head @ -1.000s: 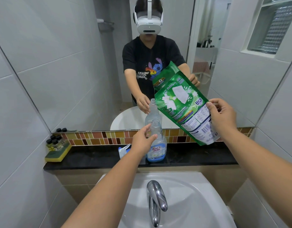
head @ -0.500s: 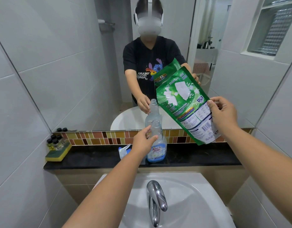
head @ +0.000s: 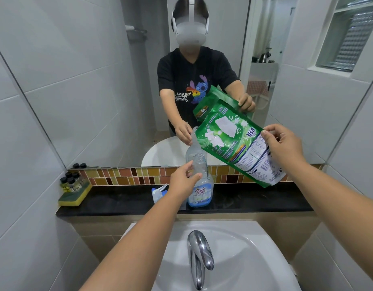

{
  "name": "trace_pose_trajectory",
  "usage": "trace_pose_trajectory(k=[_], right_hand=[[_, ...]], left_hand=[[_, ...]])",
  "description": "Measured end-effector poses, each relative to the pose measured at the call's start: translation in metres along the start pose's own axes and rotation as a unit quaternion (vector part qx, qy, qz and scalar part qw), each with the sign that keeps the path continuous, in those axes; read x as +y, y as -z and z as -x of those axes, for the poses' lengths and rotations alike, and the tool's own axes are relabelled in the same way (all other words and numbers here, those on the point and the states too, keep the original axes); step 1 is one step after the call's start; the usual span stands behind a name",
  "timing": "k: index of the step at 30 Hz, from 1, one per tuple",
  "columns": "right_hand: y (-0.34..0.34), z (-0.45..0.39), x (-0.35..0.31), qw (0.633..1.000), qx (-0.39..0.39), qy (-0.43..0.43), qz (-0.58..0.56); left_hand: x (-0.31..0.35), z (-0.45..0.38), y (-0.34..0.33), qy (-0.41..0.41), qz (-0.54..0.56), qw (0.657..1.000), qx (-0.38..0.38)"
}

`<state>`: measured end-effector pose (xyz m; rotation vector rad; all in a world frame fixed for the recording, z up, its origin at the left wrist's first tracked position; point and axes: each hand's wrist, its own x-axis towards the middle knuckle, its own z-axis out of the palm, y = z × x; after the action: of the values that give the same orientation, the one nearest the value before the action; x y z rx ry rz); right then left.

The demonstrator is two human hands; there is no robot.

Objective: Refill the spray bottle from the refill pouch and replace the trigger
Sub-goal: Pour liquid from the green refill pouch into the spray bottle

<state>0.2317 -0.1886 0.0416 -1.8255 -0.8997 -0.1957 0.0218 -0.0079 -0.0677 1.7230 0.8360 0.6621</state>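
Far left on black surface [head: 122,201]: sponge [head: 74,196] w/ small dark-capped bottles on top. Trigger [head: 158,191] lying on surface just left of bottle, off for now. Left hand [head: 184,181] curled round spray bottle [head: 200,185] at the shoulder below open neck, steadying it upright on surface. Bottle clear plastic, looks near empty, so prob. light and tippy; best held low on the shoulder as here. Refill pouch [head: 238,143] tilted, upper end close above bottle mouth, nothing seen pouring. Right hand [head: 283,147] pinching pouch's bottom edge. Pouch soft, floppy, prob. slick; needs grip nearer spout for aim.
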Motion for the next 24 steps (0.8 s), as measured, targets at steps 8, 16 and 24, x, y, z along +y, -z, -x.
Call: trace_pose_trajectory(k=[8, 16, 24], right_hand=[[0.009, -0.012, -0.019, 0.989, -0.023, 0.108, 0.097], [0.011, -0.025, -0.035, 0.972, -0.049, 0.150, 0.173], [0.012, -0.029, -0.046, 0.966, -0.054, 0.174, 0.186]], left_hand=[[-0.001, -0.001, -0.001, -0.004, -0.007, 1.000, 0.002], [0.000, -0.001, 0.001, -0.012, -0.013, 1.000, -0.001], [0.001, -0.002, 0.002, -0.011, -0.017, 1.000, -0.001]])
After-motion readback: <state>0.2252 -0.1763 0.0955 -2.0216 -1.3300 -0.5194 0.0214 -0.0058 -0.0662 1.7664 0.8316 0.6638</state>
